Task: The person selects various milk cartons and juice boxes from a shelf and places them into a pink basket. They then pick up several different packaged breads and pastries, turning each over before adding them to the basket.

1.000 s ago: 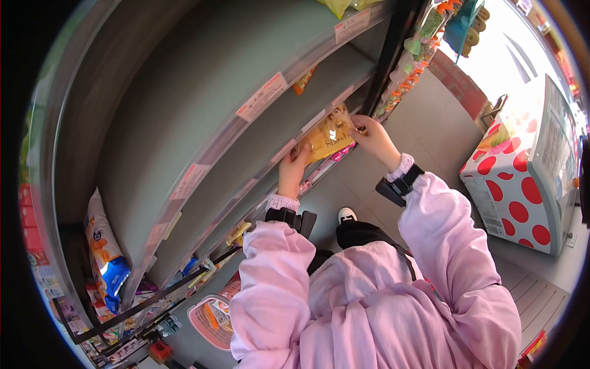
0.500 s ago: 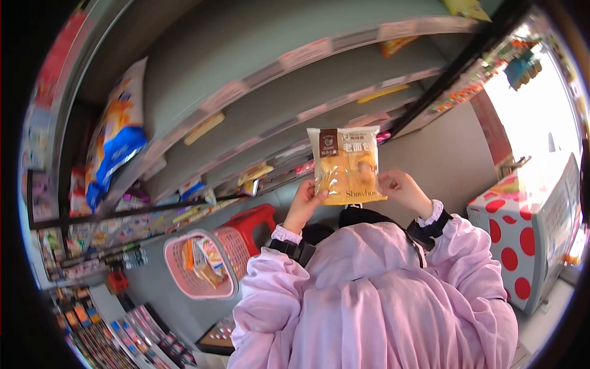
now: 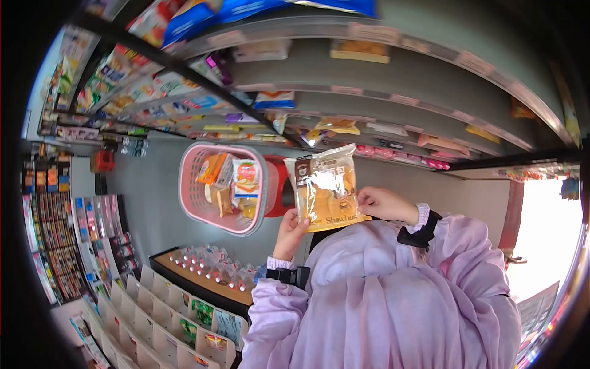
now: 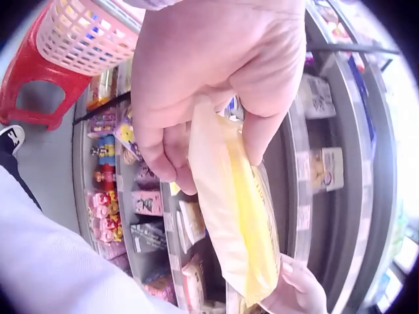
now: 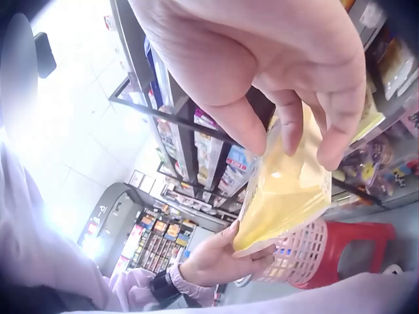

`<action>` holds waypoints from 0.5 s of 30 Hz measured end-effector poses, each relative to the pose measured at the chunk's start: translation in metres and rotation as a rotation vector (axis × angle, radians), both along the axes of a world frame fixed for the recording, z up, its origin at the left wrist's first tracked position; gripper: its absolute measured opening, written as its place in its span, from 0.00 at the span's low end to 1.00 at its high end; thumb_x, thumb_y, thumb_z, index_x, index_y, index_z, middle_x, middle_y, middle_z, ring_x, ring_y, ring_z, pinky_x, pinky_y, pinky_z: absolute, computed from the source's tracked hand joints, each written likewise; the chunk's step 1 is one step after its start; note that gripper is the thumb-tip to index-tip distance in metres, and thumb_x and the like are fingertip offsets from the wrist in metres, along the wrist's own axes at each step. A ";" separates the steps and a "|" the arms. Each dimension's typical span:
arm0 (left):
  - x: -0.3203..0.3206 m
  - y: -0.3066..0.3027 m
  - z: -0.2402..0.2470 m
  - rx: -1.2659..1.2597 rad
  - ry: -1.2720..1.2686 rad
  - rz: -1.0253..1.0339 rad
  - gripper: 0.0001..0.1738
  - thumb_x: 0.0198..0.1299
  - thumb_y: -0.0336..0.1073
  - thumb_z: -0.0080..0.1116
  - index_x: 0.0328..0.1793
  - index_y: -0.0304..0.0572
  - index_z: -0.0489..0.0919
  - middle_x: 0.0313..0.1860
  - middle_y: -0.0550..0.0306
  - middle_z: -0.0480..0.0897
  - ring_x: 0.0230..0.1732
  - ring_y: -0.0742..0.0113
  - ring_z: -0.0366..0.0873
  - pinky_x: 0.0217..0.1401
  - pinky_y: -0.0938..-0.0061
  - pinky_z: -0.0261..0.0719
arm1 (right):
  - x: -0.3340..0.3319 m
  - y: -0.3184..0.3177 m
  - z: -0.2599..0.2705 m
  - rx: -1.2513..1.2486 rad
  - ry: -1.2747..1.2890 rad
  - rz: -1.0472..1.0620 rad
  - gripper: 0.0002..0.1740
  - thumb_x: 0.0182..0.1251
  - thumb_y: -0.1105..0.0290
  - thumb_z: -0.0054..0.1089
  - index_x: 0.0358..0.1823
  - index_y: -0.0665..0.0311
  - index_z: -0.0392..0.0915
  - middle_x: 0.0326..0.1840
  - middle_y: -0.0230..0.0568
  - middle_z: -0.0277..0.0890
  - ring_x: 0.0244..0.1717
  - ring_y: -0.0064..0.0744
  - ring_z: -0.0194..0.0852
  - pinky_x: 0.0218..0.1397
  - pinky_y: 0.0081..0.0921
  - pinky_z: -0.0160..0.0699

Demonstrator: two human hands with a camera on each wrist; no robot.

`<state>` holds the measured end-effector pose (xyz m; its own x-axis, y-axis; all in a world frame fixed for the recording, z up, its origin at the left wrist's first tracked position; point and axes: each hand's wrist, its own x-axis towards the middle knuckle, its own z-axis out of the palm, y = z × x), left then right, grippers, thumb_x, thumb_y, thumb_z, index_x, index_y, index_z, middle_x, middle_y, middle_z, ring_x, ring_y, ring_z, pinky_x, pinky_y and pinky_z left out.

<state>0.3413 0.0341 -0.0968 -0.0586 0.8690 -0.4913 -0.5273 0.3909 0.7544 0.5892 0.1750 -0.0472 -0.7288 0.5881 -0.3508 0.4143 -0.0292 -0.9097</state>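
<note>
A clear and yellow bread bag (image 3: 326, 190) is held upright in front of the body in the head view. My left hand (image 3: 290, 235) pinches its lower left corner, thumb on the printed front. At its right edge, my right hand (image 3: 388, 205) grips the bag between thumb and fingers. The left wrist view shows the bag (image 4: 232, 203) edge-on below the left hand (image 4: 219, 72). In the right wrist view, the right hand's (image 5: 268, 65) fingers lie against the bag's back (image 5: 288, 190).
A pink basket (image 3: 190, 203) with several packaged foods stands on a red stool (image 3: 278, 184), left of the bag. Shelves (image 3: 430, 98) with scattered packages run across the top. Bottles (image 3: 215, 264) and a white divided rack (image 3: 147, 301) are at the lower left.
The bag came away from the shelf in both hands and up before the body. The view has swung left, so the basket now appears nearer the bag and the dotted freezer has left view.
</note>
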 end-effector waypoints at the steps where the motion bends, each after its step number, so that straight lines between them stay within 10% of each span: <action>1: -0.014 -0.007 0.003 -0.005 -0.004 0.053 0.17 0.55 0.27 0.51 0.49 0.38 0.63 0.44 0.55 0.75 0.46 0.68 0.72 0.51 0.73 0.69 | -0.021 0.001 0.001 -0.026 0.016 0.032 0.13 0.53 0.66 0.57 0.33 0.68 0.68 0.32 0.45 0.71 0.34 0.35 0.73 0.37 0.27 0.72; 15: -0.217 -0.083 -0.024 -0.172 -0.011 0.472 0.17 0.59 0.30 0.47 0.54 0.38 0.62 0.50 0.52 0.71 0.50 0.62 0.70 0.52 0.63 0.69 | -0.311 -0.014 -0.046 0.251 0.115 0.289 0.21 0.46 0.70 0.55 0.44 0.69 0.66 0.39 0.49 0.69 0.42 0.43 0.70 0.44 0.33 0.69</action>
<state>0.1243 -0.0490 -0.1209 -0.4196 0.6551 -0.6283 -0.6845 0.2262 0.6930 0.2778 0.1606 -0.0933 -0.9031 0.4096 -0.1286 0.2676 0.3028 -0.9147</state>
